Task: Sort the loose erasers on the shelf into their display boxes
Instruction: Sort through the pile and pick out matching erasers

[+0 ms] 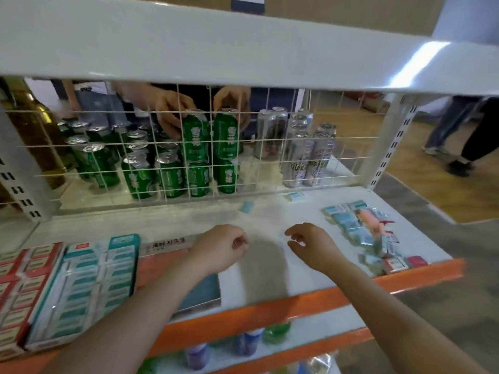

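A heap of loose erasers (363, 233) in teal, pink and red wrappers lies on the right of the white shelf (264, 220). Two single teal erasers sit further back, one (246, 207) in the middle and one (296, 196) near the wire grid. On the left stand a red display box (19, 287), a teal display box (89, 287) and an orange one (162, 263) partly under my left arm. My left hand (221, 248) hovers with curled fingers, holding nothing that I can see. My right hand (310, 245) hovers open, left of the heap.
A wire grid (189, 157) backs the shelf; behind it stand green and silver cans, and another person's hands hold two green cans (210, 136). The upper shelf board (243, 49) overhangs. An orange rail (297, 300) edges the front. People's legs stand on the floor at right.
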Demonstrator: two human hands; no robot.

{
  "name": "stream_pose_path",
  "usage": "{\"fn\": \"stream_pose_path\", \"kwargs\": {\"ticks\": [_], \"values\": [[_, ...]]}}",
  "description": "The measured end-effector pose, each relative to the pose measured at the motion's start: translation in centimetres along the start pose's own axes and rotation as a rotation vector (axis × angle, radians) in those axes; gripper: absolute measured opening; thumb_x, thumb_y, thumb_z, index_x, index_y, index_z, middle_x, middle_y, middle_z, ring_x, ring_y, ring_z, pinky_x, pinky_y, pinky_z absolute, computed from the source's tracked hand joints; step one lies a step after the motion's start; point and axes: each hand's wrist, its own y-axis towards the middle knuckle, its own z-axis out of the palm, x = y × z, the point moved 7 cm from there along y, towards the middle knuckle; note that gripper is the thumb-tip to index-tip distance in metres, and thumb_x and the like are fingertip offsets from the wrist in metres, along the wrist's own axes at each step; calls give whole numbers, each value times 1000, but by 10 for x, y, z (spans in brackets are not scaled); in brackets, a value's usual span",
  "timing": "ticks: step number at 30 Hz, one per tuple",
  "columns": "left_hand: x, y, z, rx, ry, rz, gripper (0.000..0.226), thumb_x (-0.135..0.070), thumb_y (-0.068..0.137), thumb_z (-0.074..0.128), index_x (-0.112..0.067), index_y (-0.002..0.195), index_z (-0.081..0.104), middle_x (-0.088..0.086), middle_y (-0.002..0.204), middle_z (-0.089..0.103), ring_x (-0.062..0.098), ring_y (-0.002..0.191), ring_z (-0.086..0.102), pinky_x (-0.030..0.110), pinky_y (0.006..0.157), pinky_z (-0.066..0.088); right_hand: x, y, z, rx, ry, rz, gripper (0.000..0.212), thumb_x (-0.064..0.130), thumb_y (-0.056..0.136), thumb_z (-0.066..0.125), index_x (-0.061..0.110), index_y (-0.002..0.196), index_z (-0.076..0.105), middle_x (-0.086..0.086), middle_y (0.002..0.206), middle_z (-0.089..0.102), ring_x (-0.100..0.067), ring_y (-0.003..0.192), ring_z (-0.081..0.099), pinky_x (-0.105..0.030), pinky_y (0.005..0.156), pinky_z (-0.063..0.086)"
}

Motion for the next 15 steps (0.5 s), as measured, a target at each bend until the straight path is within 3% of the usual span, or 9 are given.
{"fn": "stream_pose_path", "kwargs": {"ticks": [4, 15], "values": [[-36, 21, 33, 59, 7, 29, 20, -25, 91, 54, -15, 103, 66, 0, 105, 64, 14, 96, 58, 26, 83, 45, -43, -11, -16, 7, -27, 42, 29, 17, 89, 56, 16, 118, 61, -5, 109, 60, -17, 99, 57, -18, 79, 37], [-105, 68, 96, 86, -5, 42, 22, -25, 90, 53, -15, 104, 66, 1, 105, 65, 16, 98, 59, 25, 84, 45, -154, -23, -77, -100, -76, 227, 36, 13, 83, 60, 15, 119, 62, -8, 120, 60, -25, 105, 58, -28, 85, 43]]}}
